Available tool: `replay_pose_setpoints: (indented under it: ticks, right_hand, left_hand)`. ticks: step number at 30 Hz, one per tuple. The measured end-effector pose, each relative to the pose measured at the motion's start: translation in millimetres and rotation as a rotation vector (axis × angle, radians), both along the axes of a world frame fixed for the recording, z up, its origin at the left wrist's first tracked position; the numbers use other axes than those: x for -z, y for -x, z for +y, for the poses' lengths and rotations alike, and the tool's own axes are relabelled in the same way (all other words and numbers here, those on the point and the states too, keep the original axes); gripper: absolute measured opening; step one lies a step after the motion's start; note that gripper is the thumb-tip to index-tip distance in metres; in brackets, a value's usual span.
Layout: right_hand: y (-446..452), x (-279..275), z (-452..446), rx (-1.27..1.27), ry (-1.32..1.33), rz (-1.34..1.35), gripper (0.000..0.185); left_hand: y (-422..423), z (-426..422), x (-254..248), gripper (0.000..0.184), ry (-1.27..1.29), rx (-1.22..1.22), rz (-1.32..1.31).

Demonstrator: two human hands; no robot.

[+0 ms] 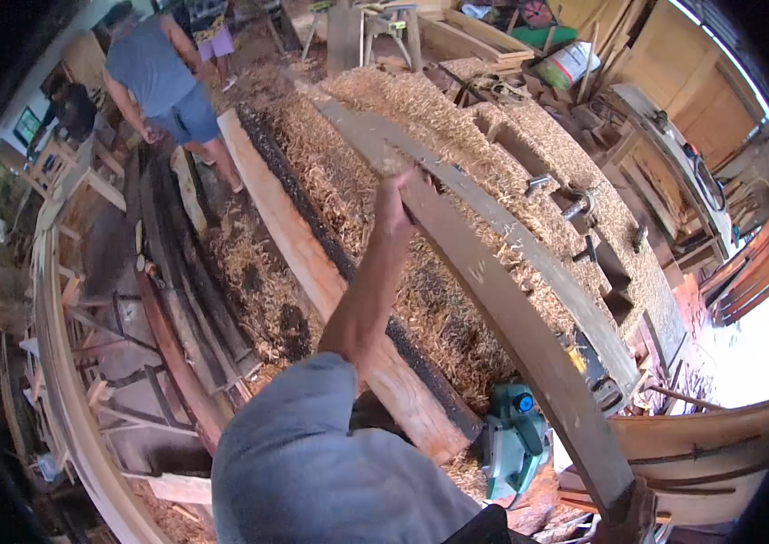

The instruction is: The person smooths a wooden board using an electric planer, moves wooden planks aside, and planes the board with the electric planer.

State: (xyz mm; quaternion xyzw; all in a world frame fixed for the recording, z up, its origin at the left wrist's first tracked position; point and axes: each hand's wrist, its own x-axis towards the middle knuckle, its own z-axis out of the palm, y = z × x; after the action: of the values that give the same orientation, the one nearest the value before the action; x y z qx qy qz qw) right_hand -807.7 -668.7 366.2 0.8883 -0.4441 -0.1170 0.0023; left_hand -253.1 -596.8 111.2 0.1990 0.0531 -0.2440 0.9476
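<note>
My left hand grips the edge of a long grey-brown wooden plank, with the arm stretched forward. The plank slants from the upper middle down to the lower right. At its near end my right hand is closed around the wood, dim and partly cut off by the frame's edge. A second weathered plank lies just beyond, close beside the held one. Below the held plank, a green electric planer rests among shavings. Left of my forearm lies a thick slab with bark along one edge.
Curled shavings cover the workbench and floor. Metal clamp parts stick up from the bench. Several dark boards lie to the left. A person in a grey top stands at the upper left; other people are farther back.
</note>
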Motion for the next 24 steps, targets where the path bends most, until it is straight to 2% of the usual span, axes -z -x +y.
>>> replay_pose_setpoints:
  ticks: [1, 2, 4, 5, 7, 8, 9, 11, 12, 13, 14, 15, 16, 17, 19, 21, 22, 23, 24]
  right_hand:
    - [16, 0, -3, 0.309, -0.211, -0.011, 0.04]
    - [53, 10, -8, 0.313, -0.209, -0.015, 0.04]
    - [142, 37, -14, -0.192, 0.04, -0.112, 0.038]
    - [144, 37, 1, 0.344, -0.259, -0.232, 0.04]
    - [255, 98, -13, -0.261, -0.074, -0.153, 0.046]
    - [266, 103, -3, -0.057, -0.27, -0.125, 0.052]
    - [281, 114, 3, -0.048, -0.327, -0.102, 0.055]
    - [336, 171, 7, -0.138, -0.388, -0.337, 0.053]
    - [318, 168, 12, -0.142, -0.423, -0.296, 0.052]
    - [329, 189, 8, -0.224, -0.396, -0.17, 0.051]
    - [313, 189, 13, -0.164, -0.586, -0.248, 0.051]
    - [323, 222, 14, -0.198, -0.476, -0.151, 0.052]
    - [302, 222, 17, -0.231, -0.575, -0.179, 0.058]
    - [298, 243, 15, -0.284, -0.492, -0.266, 0.037]
    - [268, 258, 14, -0.321, -0.572, -0.41, 0.039]
    - [230, 259, 21, -0.187, -0.713, -0.412, 0.038]
    - [211, 259, 21, -0.095, -0.697, -0.157, 0.038]
    - [214, 297, 12, -0.307, -0.626, -0.216, 0.033]
    - [201, 312, 16, -0.127, -0.759, -0.196, 0.027]
  left_hand:
    - [26, 3, -12, 0.033, -0.106, -0.034, 0.06]
    - [49, 6, -13, 0.033, -0.104, -0.029, 0.057]
    - [102, 16, -3, 0.031, -0.142, 0.094, 0.13]
    - [133, 25, -5, 0.031, -0.149, 0.096, 0.147]
    - [188, 46, -17, 0.028, -0.271, 0.048, 0.137]
    - [201, 60, -2, 0.029, -0.268, 0.104, 0.118]
    - [216, 70, 5, 0.029, -0.288, 0.121, 0.113]
    - [239, 89, 15, 0.03, -0.362, -0.045, 0.089]
    - [243, 107, 19, 0.04, -0.39, 0.041, 0.048]
    - [252, 112, 20, 0.04, -0.389, 0.025, 0.059]
    - [257, 115, 19, 0.058, -0.623, -0.111, 0.075]
    - [258, 118, 17, 0.075, -0.854, -0.25, 0.095]
    - [236, 130, 70, 0.102, -0.855, -0.188, 0.042]
    - [227, 130, 86, 0.102, -0.842, -0.216, 0.052]
    - [213, 127, 98, 0.107, -1.032, -0.355, -0.017]
    - [192, 129, 105, 0.11, -1.256, -0.418, -0.072]
    - [180, 132, 105, 0.111, -1.42, -0.424, -0.105]
    - [169, 136, 101, 0.111, -1.401, -0.449, -0.069]
    - [161, 142, 96, 0.109, -1.471, -0.395, -0.03]
